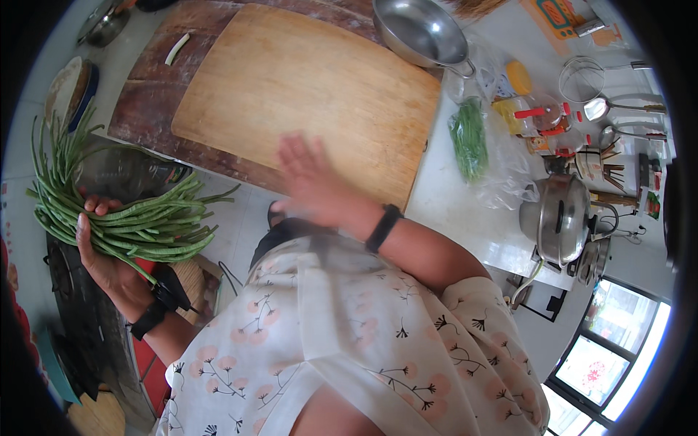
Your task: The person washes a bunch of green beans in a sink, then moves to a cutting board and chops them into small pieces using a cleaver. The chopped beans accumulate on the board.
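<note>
A thick bunch of long green beans (147,229) hangs bent over my left hand (103,240), whose fingers and thumb close around it left of my body. My right hand (311,180), blurred, is spread with nothing in it over the near edge of a large wooden cutting board (316,92). The board lies on a dark red wooden table (147,103). A short pale strip (177,49), too small to identify, rests on the table's wood left of the board.
A steel bowl (422,32) overlaps the board's far right corner. Right of it are bagged green vegetables (469,139), oil bottles (534,114) and a lidded steel pot (559,218). Stacked plates (68,92) stand at far left, a dark stove (82,294) below them.
</note>
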Action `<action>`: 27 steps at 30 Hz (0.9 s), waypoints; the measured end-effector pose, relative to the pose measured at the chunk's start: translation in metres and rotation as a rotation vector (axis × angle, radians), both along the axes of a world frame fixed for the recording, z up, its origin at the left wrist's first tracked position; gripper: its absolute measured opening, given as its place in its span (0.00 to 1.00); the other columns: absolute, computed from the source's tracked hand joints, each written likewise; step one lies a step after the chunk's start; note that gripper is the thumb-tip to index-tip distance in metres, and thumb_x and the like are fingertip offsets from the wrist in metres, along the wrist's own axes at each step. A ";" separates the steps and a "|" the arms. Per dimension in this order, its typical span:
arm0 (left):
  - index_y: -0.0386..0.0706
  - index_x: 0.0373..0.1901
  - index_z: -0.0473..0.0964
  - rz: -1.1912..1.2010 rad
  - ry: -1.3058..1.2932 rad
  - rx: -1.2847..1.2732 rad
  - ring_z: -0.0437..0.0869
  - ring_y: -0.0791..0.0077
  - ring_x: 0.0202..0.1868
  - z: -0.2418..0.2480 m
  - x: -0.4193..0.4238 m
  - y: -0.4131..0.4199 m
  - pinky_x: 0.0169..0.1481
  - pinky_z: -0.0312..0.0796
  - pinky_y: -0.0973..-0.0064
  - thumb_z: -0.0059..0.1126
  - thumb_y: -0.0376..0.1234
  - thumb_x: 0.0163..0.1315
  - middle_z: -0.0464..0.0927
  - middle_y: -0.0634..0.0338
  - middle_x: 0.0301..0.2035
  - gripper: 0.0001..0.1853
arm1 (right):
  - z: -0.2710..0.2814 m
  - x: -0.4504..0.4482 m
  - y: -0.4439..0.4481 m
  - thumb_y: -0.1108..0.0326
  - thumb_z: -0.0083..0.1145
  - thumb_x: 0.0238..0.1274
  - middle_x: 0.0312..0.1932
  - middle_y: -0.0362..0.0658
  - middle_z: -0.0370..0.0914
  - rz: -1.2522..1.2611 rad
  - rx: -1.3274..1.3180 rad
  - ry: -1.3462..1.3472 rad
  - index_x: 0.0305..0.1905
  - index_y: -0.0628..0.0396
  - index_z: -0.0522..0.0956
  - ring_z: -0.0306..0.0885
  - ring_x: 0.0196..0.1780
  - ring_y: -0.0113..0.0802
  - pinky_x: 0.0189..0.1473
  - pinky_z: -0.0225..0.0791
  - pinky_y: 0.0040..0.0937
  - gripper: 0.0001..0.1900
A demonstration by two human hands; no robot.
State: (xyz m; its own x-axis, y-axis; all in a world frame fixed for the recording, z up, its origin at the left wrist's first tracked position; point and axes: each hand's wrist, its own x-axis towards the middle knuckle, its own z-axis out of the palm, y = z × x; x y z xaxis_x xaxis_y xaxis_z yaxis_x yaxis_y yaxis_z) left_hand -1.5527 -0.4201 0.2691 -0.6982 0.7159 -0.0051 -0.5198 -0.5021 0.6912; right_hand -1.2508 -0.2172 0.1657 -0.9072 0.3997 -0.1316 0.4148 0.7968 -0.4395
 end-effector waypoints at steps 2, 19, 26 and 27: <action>0.34 0.66 0.62 0.003 0.015 -0.005 0.75 0.73 0.47 -0.002 -0.005 -0.002 0.66 0.68 0.67 0.54 0.29 0.69 0.72 0.59 0.44 0.26 | 0.001 -0.019 -0.012 0.43 0.56 0.66 0.82 0.57 0.41 0.238 -0.198 0.095 0.76 0.63 0.58 0.29 0.84 0.53 0.81 0.21 0.55 0.44; 0.39 0.67 0.63 -0.011 0.010 -0.073 0.73 0.73 0.49 -0.004 -0.014 -0.048 0.63 0.67 0.68 0.55 0.32 0.71 0.71 0.63 0.44 0.25 | -0.015 -0.046 0.061 0.37 0.54 0.63 0.82 0.61 0.34 -0.418 0.090 -0.119 0.78 0.68 0.43 0.21 0.84 0.57 0.79 0.14 0.58 0.55; 0.40 0.71 0.59 -0.047 0.044 -0.033 0.72 0.74 0.49 -0.001 -0.014 -0.031 0.61 0.68 0.70 0.56 0.31 0.70 0.71 0.63 0.44 0.29 | -0.023 -0.075 0.007 0.44 0.59 0.63 0.77 0.60 0.53 0.369 -0.420 0.300 0.65 0.59 0.74 0.46 0.79 0.64 0.79 0.40 0.56 0.34; 0.39 0.69 0.61 -0.059 0.033 -0.015 0.72 0.74 0.49 0.000 -0.013 -0.032 0.61 0.68 0.71 0.56 0.31 0.70 0.71 0.63 0.43 0.28 | -0.008 -0.074 0.032 0.46 0.60 0.63 0.76 0.61 0.54 0.203 -0.333 0.187 0.66 0.60 0.72 0.46 0.79 0.63 0.79 0.40 0.56 0.34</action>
State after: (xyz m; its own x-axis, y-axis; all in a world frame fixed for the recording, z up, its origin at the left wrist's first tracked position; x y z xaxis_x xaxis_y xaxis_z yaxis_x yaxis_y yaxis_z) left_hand -1.5654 -0.4523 0.2687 -0.6544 0.7561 0.0064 -0.5249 -0.4605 0.7158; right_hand -1.3248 -0.1857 0.1573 -0.9834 0.1744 -0.0492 0.1533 0.6557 -0.7393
